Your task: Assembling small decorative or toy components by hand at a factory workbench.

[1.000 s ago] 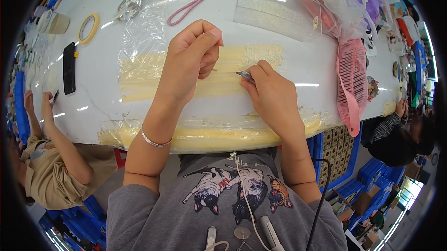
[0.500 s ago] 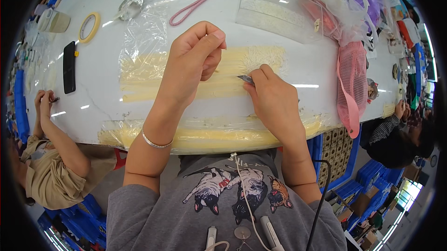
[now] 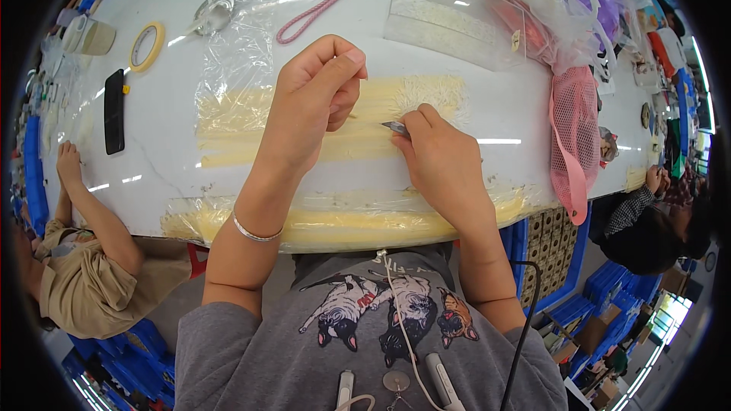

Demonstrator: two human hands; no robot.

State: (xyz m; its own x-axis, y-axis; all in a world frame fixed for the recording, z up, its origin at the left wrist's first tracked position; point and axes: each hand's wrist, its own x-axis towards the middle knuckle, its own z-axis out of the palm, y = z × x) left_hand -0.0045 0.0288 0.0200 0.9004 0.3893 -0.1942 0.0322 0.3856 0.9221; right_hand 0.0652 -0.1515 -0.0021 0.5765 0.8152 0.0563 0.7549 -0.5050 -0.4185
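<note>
While the right hand (image 3: 442,146) pinches a grey, pointed metal tool (image 3: 394,127) over flat pale-yellow strips (image 3: 359,152), the left hand (image 3: 314,97) curls closed, any contents hidden; thin white slivers (image 3: 434,92) cover only the strips' right end.

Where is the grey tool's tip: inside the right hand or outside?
Outside: the tip of the grey tool shows beyond the right hand; the other end is hidden.

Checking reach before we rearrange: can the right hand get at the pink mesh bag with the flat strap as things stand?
Probably yes: nothing visible blocks the white tabletop between the right hand and the pink mesh bag, though that hand's pointed grey tool might need setting down first.
</note>
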